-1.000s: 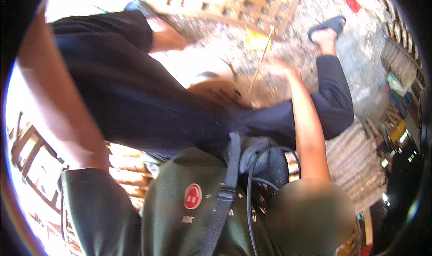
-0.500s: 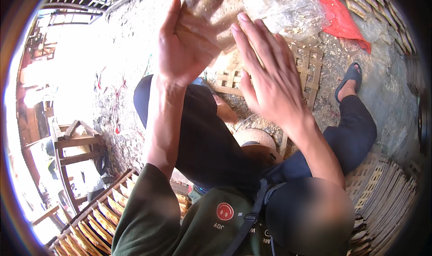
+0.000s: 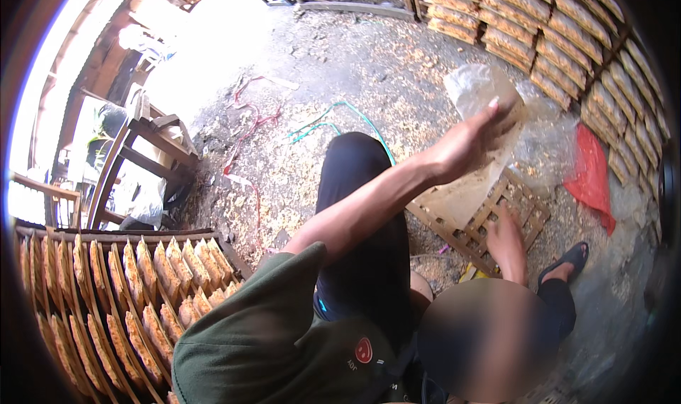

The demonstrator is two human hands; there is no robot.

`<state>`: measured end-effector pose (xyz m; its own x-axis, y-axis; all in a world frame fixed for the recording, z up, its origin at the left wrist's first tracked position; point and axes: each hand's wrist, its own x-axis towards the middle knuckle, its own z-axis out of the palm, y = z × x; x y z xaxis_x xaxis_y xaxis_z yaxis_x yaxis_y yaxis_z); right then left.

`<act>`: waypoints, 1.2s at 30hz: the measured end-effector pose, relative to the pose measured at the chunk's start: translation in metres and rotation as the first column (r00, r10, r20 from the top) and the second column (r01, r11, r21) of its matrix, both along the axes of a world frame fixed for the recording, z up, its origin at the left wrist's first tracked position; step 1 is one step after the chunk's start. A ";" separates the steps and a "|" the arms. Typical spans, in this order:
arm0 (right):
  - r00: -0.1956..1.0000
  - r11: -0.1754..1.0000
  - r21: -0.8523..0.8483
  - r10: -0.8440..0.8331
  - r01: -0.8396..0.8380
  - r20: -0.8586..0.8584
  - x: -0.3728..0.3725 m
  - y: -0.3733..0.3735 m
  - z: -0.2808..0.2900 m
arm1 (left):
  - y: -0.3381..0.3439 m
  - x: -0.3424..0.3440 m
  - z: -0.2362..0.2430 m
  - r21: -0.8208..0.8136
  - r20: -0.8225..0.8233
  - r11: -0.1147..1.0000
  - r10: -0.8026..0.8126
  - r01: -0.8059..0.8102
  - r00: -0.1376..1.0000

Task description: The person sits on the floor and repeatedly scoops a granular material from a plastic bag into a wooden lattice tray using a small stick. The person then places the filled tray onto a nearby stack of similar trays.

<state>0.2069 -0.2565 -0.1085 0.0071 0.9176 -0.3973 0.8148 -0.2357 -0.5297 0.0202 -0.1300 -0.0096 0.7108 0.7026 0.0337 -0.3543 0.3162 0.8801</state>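
Note:
A thin, see-through plastic sheet (image 3: 472,191) hangs from my left hand (image 3: 464,145), which is stretched out to the right with its thumb up. The hand's fingers are partly blurred against the sheet. The sheet's lower part spreads over a slatted wooden lattice tray (image 3: 528,209) on the ground. My right hand (image 3: 506,237) is over the near side of that lattice, beside the sheet's edge. Its fingers are smeared by motion, and whether they grip the tray is not visible.
Crumpled clear plastic (image 3: 543,145) and a red plastic bag (image 3: 592,180) lie beyond the tray. Stacked, crumb-filled trays (image 3: 511,21) line the far right. Racked slabs (image 3: 135,269) stand at left, near a wooden frame (image 3: 152,152). Green cord (image 3: 344,106) lies on the crumb-strewn ground.
The view has swung left. My left hand has moved far to the right with the plastic sheet, and my right hand has dropped from beside the sheet to the lattice tray.

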 end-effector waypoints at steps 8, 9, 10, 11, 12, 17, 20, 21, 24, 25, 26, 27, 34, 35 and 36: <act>0.943 0.824 0.460 0.270 -0.332 0.195 -0.047 -0.020 0.037 | 0.003 0.025 0.005 -0.170 0.194 0.980 0.140 -0.107 0.971; 0.925 0.906 0.216 0.326 -0.365 0.194 -0.041 -0.029 0.015 | 0.006 0.026 0.006 -0.173 0.254 0.980 0.144 -0.102 0.956; 0.910 0.929 -0.040 0.368 -0.368 0.191 -0.028 -0.031 -0.002 | 0.010 0.027 0.008 -0.158 0.250 0.983 0.135 -0.097 0.959; 0.933 0.942 0.029 0.326 -0.333 0.150 -0.022 -0.030 -0.004 | 0.011 0.024 0.009 -0.151 0.234 0.983 0.139 -0.105 0.962; 0.953 0.951 0.097 0.283 -0.293 0.104 -0.015 -0.028 -0.004 | 0.011 0.020 0.009 -0.144 0.217 0.983 0.141 -0.111 0.966; 0.973 0.861 0.484 -0.051 0.158 -0.227 -0.035 -0.015 0.065 | 0.002 0.020 0.000 -0.112 0.172 0.988 0.123 -0.105 0.977; 0.994 0.762 0.640 0.108 -0.099 0.025 -0.038 -0.015 0.057 | 0.000 0.024 0.000 -0.063 0.170 0.997 0.058 -0.047 0.984; 0.988 0.837 0.524 0.125 -0.155 0.093 -0.029 -0.020 0.037 | -0.004 0.025 0.006 -0.089 0.125 0.994 0.076 -0.065 0.989; 0.991 0.879 0.460 0.095 -0.129 0.095 0.001 -0.015 0.028 | 0.000 0.020 0.000 0.102 -0.038 0.993 0.068 -0.064 0.997; 0.996 0.868 0.487 0.084 -0.094 0.044 0.004 -0.013 0.034 | -0.003 0.015 0.006 0.099 -0.169 0.993 0.086 -0.070 0.982; 1.000 0.879 0.478 0.016 -0.005 -0.020 0.009 -0.013 0.044 | -0.006 0.013 0.009 0.096 -0.277 0.993 0.095 -0.071 0.956; 0.995 0.882 0.463 -0.053 0.085 -0.082 0.011 -0.012 0.057 | -0.009 0.014 0.012 0.095 -0.382 0.993 0.102 -0.071 0.919; 0.949 0.834 0.494 -0.100 0.244 -0.300 0.000 -0.018 0.069 | -0.021 0.032 -0.005 -0.019 -0.150 0.992 0.122 -0.126 0.981; 0.955 0.811 0.536 -0.091 0.236 -0.284 -0.002 -0.018 0.067 | -0.016 0.032 -0.009 -0.010 -0.146 0.994 0.104 -0.106 0.984; 0.954 0.806 0.542 -0.088 0.237 -0.286 0.001 -0.018 0.063 | -0.012 0.032 -0.012 0.000 -0.143 0.996 0.087 -0.088 0.986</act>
<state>0.2075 -0.2744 -0.0452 0.1518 0.9716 0.1815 0.6249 0.0479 -0.7792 0.0527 -0.1417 -0.0211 0.6439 0.7621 -0.0683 -0.2521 0.2957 0.9214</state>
